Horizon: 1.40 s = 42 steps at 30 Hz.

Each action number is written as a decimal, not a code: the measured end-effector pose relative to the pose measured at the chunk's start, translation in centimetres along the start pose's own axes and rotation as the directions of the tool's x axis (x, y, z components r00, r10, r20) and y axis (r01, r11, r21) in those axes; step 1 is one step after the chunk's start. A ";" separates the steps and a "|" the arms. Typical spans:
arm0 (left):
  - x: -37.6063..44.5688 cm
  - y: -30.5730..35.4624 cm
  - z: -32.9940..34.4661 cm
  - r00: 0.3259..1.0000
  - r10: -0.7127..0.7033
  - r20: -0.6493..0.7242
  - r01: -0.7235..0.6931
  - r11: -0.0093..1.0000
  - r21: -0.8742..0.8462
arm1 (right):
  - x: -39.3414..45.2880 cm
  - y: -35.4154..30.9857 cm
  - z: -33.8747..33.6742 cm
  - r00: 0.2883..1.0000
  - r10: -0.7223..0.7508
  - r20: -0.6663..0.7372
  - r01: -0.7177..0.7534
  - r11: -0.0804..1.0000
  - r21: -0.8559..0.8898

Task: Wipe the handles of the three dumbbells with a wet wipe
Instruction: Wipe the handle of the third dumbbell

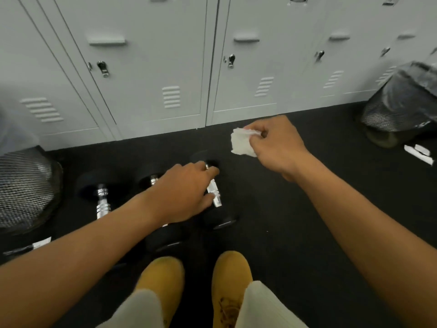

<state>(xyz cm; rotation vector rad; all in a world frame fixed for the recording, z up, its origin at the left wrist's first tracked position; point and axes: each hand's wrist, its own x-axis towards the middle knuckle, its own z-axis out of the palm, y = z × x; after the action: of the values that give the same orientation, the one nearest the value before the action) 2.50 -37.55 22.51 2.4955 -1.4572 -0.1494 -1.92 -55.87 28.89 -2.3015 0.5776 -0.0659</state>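
Three black dumbbells with chrome handles lie side by side on the dark floor. The left dumbbell (102, 200) lies untouched. My left forearm mostly hides the middle dumbbell (154, 179). My left hand (186, 190) curls over the handle of the right dumbbell (214, 192), fingers wrapped around the chrome bar. My right hand (274, 143) hovers above and to the right of that dumbbell, pinching a crumpled white wet wipe (242, 142) that hangs clear of the handle.
Grey lockers (151, 74) line the wall just behind the dumbbells. A wire mesh bin (26, 185) stands at the left, another bin with a liner (399, 105) at the right. My yellow boots (231, 275) stand near the dumbbells' close ends.
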 end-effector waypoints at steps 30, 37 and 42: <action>-0.2 -5.3 20.1 0.935 -0.148 0.321 0.263 0.898 -0.353 | 10.7 16.0 19.0 0.879 -0.367 0.305 0.429 0.888 -0.168; -0.1 -5.3 20.1 0.939 -0.128 0.321 0.242 0.907 -0.346 | 10.8 16.8 19.2 0.935 -0.300 0.191 0.332 0.927 -0.171; -0.1 -5.2 20.4 0.959 -0.082 0.273 0.179 0.918 -0.354 | 11.1 15.3 20.1 0.874 -0.435 0.216 0.475 0.858 -0.195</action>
<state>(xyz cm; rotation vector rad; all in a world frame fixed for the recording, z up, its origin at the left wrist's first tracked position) 2.52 -38.34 1.46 2.3119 -1.2014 -0.7271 6.49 -56.75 2.67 -2.6091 -0.0646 -0.0321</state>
